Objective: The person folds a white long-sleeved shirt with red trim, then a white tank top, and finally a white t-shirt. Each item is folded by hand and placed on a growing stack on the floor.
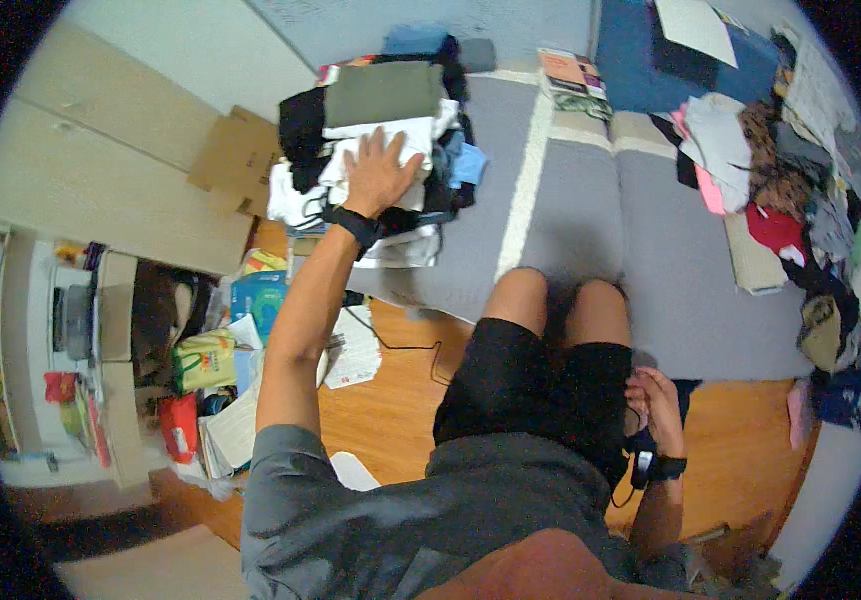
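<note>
My left hand (382, 171) lies flat, fingers spread, on a folded white garment (340, 169) near the top of a tall pile of clothes. Just beyond my fingertips is a folded olive-green garment (383, 94). Black clothing (301, 127) hangs out on the pile's left side, and a light blue piece (468, 165) sticks out on the right. My right hand (654, 401) is low beside my right thigh, its fingers loosely bent next to the black shorts (528, 382). Whether anything is between those fingers is unclear. A small device with a cable (642, 471) sits at that wrist.
The pile stands on a grey bed cover (580, 202). Loose clothes (783, 180) are heaped along the right side, with books (569, 75) at the back. A cardboard box (234, 154) is left of the pile. Bags (205, 360) and papers (355, 349) lie on the wood floor.
</note>
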`<state>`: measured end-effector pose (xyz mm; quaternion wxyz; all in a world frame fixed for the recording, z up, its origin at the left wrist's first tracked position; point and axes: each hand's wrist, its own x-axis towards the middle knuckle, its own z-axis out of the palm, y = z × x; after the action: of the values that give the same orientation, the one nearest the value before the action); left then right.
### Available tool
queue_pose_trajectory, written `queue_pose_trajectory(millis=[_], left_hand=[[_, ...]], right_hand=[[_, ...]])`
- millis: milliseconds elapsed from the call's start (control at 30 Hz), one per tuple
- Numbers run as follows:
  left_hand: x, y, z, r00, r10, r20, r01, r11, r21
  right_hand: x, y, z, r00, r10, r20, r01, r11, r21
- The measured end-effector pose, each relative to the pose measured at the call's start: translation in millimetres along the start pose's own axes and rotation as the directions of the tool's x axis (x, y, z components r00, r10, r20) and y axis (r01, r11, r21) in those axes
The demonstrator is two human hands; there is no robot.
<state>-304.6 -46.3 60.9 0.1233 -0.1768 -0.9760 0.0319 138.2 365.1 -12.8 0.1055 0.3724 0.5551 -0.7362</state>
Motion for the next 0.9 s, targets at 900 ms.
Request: queue_pose_trajectory(millis=[900], left_hand=[[-25,103,8,0.95,0.262,-0.169,-0.308,0.876,-0.372]], right_hand=[[41,-1,-107,1.0,0.005,-0.019,-0.004,0.999,0.044]])
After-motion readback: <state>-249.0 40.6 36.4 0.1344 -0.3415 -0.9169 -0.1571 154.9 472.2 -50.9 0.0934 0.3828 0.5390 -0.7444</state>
